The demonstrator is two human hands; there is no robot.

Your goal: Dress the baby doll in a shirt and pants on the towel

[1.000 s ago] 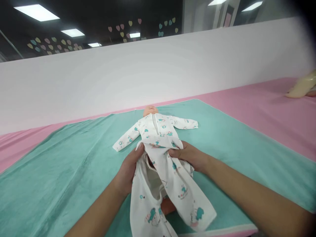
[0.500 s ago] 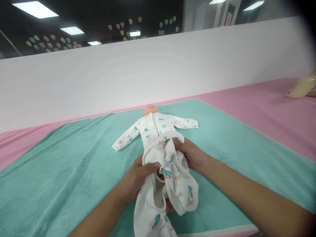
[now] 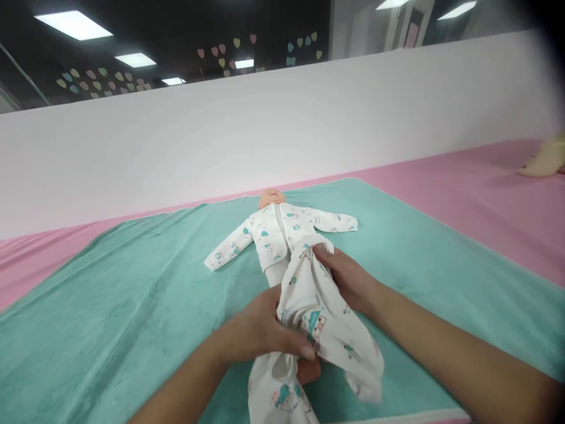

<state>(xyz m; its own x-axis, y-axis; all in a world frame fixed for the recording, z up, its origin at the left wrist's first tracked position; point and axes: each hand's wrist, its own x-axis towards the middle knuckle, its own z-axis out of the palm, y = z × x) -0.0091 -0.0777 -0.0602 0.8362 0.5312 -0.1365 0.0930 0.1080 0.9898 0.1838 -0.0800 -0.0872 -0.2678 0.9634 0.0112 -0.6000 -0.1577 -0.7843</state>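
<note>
A baby doll (image 3: 270,198) lies on its back on a teal blanket (image 3: 110,306), head away from me. It wears a white printed top (image 3: 276,232) with both sleeves spread out. White printed baby trousers (image 3: 318,318) are bunched over its lower body. My left hand (image 3: 260,330) is closed on the trousers' fabric near the doll's foot (image 3: 308,371). Higher up, near the doll's waist, my right hand (image 3: 348,277) pinches the waistband.
The blanket lies on a pink surface (image 3: 477,200) backed by a white wall panel (image 3: 265,129). A pale yellow object (image 3: 547,162) sits at the far right edge. Ceiling lights and paper hearts show above the panel.
My left hand has slid down toward the doll's foot and gathered the trouser leg. The trousers are more bunched, and the top's lower part now lies open.
</note>
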